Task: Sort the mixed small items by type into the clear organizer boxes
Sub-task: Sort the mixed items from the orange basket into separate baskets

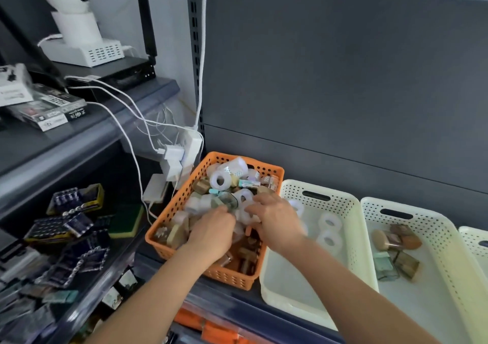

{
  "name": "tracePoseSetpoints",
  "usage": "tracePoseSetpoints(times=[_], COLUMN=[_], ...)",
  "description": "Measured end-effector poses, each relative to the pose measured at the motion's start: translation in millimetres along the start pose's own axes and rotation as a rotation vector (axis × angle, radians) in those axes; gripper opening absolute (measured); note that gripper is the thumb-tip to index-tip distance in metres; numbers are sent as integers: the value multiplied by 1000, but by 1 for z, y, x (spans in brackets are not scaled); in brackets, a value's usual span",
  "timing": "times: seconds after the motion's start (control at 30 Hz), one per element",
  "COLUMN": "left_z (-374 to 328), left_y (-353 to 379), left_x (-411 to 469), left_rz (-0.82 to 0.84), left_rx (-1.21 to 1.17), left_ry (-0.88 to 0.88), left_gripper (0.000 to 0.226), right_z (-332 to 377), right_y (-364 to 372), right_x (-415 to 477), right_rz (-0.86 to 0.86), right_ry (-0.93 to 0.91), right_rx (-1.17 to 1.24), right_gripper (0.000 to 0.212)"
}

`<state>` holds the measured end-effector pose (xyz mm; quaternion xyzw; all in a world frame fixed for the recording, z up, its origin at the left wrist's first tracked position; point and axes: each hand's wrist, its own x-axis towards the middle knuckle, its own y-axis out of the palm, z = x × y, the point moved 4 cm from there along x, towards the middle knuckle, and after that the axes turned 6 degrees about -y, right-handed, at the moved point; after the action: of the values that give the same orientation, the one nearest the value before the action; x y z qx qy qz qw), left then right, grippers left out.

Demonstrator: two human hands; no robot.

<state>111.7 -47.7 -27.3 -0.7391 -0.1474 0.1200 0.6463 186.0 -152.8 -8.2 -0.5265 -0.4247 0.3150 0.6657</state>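
one dark shelf (237, 301) with a grey back panel (343, 79) carries a row of baskets. three cream baskets stand side by side on the right. the first cream basket (340, 205) holds a few white tape rolls (328, 222). the second cream basket (427, 224) holds brown and green small packs (396, 243). the third cream basket (475, 240) is cut off by the frame edge. just beside the first, on its left, the orange basket (179, 198) is heaped with mixed small items (224, 180): white rolls, brown blocks, clear pieces. both hands are down in that heap. the left hand (211, 228) has its fingers curled into the pile beside a clear round piece (228, 199). the right hand (276, 221) has bent fingers over white rolls. blur hides whether either hand holds anything, so i cannot tell.
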Motion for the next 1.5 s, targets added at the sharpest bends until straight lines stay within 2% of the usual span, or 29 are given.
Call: tracePoseSetpoints(times=[0.17, 0.3, 0.37, 0.47, 0.57, 0.67, 0.73, 0.8, 0.87, 0.93, 1.1, 1.3, 1.43, 1.5], left_z=[1, 1, -8, -41, -79, -108, -121, -125, -126, -125, -119, -85, -32, 0], left_y=[-3, -27, -43, -57, -51, -31, -15, 0, 6, 7, 9, -28, -53, -60], left_x=[-4, -11, -16, -26, -34, -39, -43, -46, -46, -46, -48, -54, -54, -53], left_rz=[22, 43, -16, -91, -122, -115, -56, 48, 141, 199, 235, -17, -128, -110], left_rx=[-72, -235, -331, -444, -377, -208, -48, 66, 77, 56, -41, -195, -110, -32], left_ry=[33, -47, -29, 90, 229, 337, 368, 333, 284, 264, 234, 253, 88, 1], left_gripper=[19, 14, 17, 18, 15, 16, 18, 17, 12, 7, 23, 24, 18, 16], right_z=[-6, -18, -28, -43, -53, -58, -57, -55, -53, -53, -54, -31, 4, 23], right_y=[-5, -26, -35, -44, -46, -46, -39, -30, -26, -23, -21, -32, -38, -39], right_x=[-6, -33, -52, -82, -111, -133, -143, -150, -153, -153, -152, -120, -85, -65], right_rz=[-157, -305, -347, -314, -214, -107, 94, 258, 316, 322, 280, 95, -5, -25], right_ry=[133, 254, 312, 391, 417, 359, 320, 280, 246, 247, 242, 207, 109, 41], right_rx=[248, 384, 419, 417, 284, 123, -4, -96, -166, -175, -116, 97, 225, 274], right_gripper=[13, 14, 18, 18, 17, 19, 26, 29, 26, 23, 27, 26, 21, 18])
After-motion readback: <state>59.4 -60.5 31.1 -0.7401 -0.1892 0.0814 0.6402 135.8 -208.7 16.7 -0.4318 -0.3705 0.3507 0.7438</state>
